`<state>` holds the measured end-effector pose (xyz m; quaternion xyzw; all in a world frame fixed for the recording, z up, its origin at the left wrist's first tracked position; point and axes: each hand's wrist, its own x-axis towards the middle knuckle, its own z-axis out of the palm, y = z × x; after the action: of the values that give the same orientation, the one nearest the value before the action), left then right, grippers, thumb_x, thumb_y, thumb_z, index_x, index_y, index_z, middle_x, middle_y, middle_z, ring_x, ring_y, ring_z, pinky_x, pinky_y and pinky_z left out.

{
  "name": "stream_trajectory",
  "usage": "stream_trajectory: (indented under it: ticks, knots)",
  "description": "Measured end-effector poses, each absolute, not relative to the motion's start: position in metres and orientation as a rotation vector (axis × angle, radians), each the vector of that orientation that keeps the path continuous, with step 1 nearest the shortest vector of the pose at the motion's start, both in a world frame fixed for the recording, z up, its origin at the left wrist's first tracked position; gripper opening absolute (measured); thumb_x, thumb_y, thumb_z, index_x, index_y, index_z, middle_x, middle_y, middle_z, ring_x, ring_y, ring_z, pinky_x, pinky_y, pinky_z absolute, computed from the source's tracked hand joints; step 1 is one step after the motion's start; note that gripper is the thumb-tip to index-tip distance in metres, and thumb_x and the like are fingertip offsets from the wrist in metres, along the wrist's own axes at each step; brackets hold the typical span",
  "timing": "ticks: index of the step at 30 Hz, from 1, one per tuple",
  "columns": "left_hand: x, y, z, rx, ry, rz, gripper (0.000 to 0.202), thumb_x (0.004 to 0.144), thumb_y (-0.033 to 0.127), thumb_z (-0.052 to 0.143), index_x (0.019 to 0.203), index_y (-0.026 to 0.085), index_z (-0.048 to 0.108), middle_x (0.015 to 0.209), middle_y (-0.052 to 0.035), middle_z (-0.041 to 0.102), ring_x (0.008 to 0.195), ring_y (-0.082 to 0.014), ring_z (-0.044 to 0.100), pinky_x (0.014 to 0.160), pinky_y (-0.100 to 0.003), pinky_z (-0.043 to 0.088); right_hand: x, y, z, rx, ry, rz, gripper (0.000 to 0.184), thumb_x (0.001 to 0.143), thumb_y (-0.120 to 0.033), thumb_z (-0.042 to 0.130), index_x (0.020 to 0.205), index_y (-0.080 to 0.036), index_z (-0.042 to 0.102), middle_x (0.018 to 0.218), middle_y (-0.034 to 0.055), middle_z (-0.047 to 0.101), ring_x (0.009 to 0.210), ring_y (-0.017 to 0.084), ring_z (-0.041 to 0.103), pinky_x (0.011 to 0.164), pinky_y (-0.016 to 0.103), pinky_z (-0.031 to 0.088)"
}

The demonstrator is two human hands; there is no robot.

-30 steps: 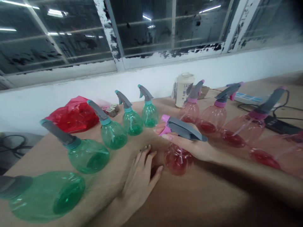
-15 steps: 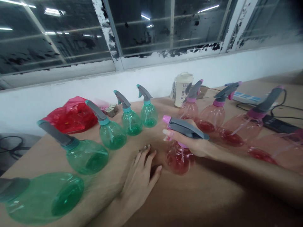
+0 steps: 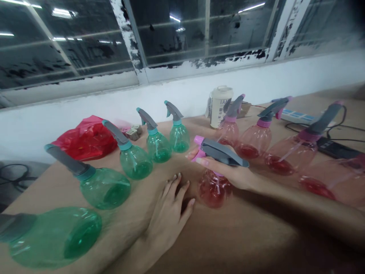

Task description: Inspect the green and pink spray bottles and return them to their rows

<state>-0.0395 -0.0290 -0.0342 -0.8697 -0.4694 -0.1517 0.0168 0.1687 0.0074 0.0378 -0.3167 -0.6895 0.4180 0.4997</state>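
Observation:
My right hand (image 3: 228,171) is wrapped round the neck and trigger of a pink spray bottle (image 3: 213,190), whose grey head and pink nozzle point left. Its lower part holds red liquid; whether the base touches the table cannot be told. Flat on the brown table (image 3: 216,243) lies my left hand (image 3: 171,213), fingers apart, holding nothing. Left of it, several green spray bottles, among them a near one (image 3: 105,188) and a far one (image 3: 179,139), form a row. Beyond my right hand runs a row of pink spray bottles, one of them (image 3: 255,140) with a grey head.
A red plastic bag (image 3: 88,139) lies at the back left beside a small grey block (image 3: 134,132). Near the wall stands a lidded paper cup (image 3: 219,108). At the right are a power strip (image 3: 299,117), cables and a black device (image 3: 336,147).
My right hand's index finger has stretched forward at the trigger. The held pink spray bottle has shifted slightly left and up. My left hand has stayed in place.

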Motion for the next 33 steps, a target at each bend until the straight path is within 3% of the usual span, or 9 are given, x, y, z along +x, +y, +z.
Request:
stream_trajectory:
  ticks: [7,11,14,17,21,27,33]
  knots:
    - [-0.0402,-0.0291,-0.0333,-2.708,-1.454,-0.446,0.041,0.093,0.036,0.043,0.129,0.016,0.048,0.143,-0.0131,0.042,0.130,-0.0295,0.039,0.104,-0.051,0.037,0.1687,0.0072,0.0418,-0.834,-1.697,1.041,0.024,0.080,-0.039,0.064,0.097,-0.023,0.068,0.097,0.0013,0.071,0.095,0.019,0.065,0.094,0.040,0.048]
    - [-0.0404,-0.0295,-0.0330,-2.704,-1.446,-0.442,0.041,0.094,0.036,0.043,0.128,0.016,0.049,0.142,-0.0137,0.042,0.130,-0.0296,0.040,0.104,-0.051,0.037,0.1696,0.0097,0.0414,-0.931,-1.756,0.968,0.022,0.080,-0.042,0.063,0.090,-0.023,0.068,0.080,0.0002,0.068,0.075,0.017,0.063,0.074,0.034,0.051]
    - [-0.0405,-0.0293,-0.0332,-2.700,-1.448,-0.441,0.042,0.093,0.036,0.043,0.129,0.015,0.048,0.142,-0.0141,0.042,0.130,-0.0300,0.040,0.104,-0.052,0.037,0.1703,0.0095,0.0395,-1.030,-1.719,0.901,0.025,0.077,-0.045,0.065,0.072,-0.021,0.064,0.061,-0.0028,0.057,0.058,0.013,0.053,0.055,0.027,0.044]
    - [-0.0405,-0.0290,-0.0336,-2.705,-1.450,-0.460,0.041,0.093,0.036,0.043,0.129,0.016,0.049,0.143,-0.0132,0.042,0.130,-0.0295,0.039,0.104,-0.052,0.037,0.1709,0.0075,0.0394,-1.081,-1.652,0.912,0.029,0.074,-0.047,0.067,0.066,-0.020,0.059,0.056,-0.0043,0.049,0.052,0.011,0.045,0.047,0.025,0.037]
    - [-0.0401,-0.0289,-0.0337,-2.716,-1.445,-0.477,0.040,0.094,0.036,0.043,0.128,0.017,0.049,0.143,-0.0130,0.042,0.130,-0.0293,0.040,0.104,-0.052,0.036,0.1710,0.0082,0.0415,-1.018,-1.681,0.939,0.026,0.076,-0.045,0.066,0.069,-0.021,0.059,0.057,-0.0052,0.048,0.053,0.010,0.046,0.052,0.026,0.040]
    - [-0.0400,-0.0291,-0.0330,-2.717,-1.459,-0.472,0.041,0.094,0.037,0.042,0.128,0.016,0.049,0.142,-0.0134,0.043,0.131,-0.0295,0.039,0.104,-0.051,0.037,0.1693,0.0101,0.0410,-0.921,-1.703,1.001,0.025,0.080,-0.045,0.062,0.088,-0.022,0.067,0.084,0.0018,0.068,0.082,0.019,0.063,0.077,0.036,0.051]
    - [-0.0396,-0.0292,-0.0325,-2.714,-1.452,-0.463,0.040,0.094,0.036,0.042,0.128,0.016,0.049,0.142,-0.0135,0.043,0.130,-0.0293,0.040,0.104,-0.051,0.037,0.1680,0.0071,0.0429,-0.822,-1.664,1.025,0.024,0.079,-0.042,0.064,0.095,-0.024,0.067,0.100,0.0019,0.071,0.099,0.019,0.064,0.096,0.039,0.047]
